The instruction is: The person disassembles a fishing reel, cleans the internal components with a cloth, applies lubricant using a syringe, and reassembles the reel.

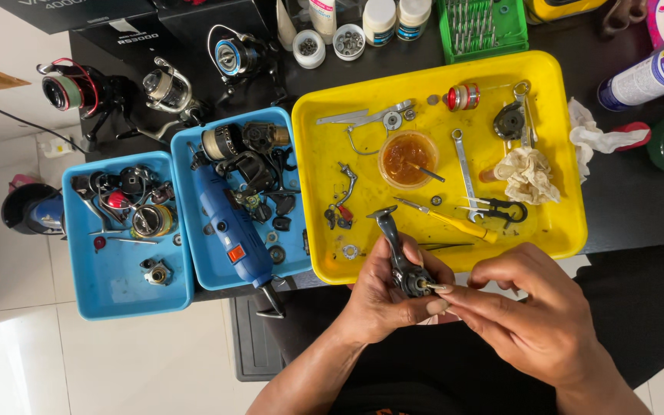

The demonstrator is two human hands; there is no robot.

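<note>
While our left hand (382,296) gripped one reel body (403,265), our right hand (528,307) pinched its shaft tip; three trays sat on the bench (639,200): one yellow tray (555,230), two blue trays (109,296).

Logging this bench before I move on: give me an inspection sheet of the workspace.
Surface: dark table holding a yellow tray and two blue trays.
Job's things: dark reel body held over the yellow tray's near edge.
Clutter: wrench, yellow screwdriver, grease cup, crumpled rag, blue rotary tool, loose reel parts.
Grips: left hand holds the reel body; right hand pinches at its end.
Cables: black cord at left.
Surroundings: pale tiled floor, spinning reels, bottles.
</note>
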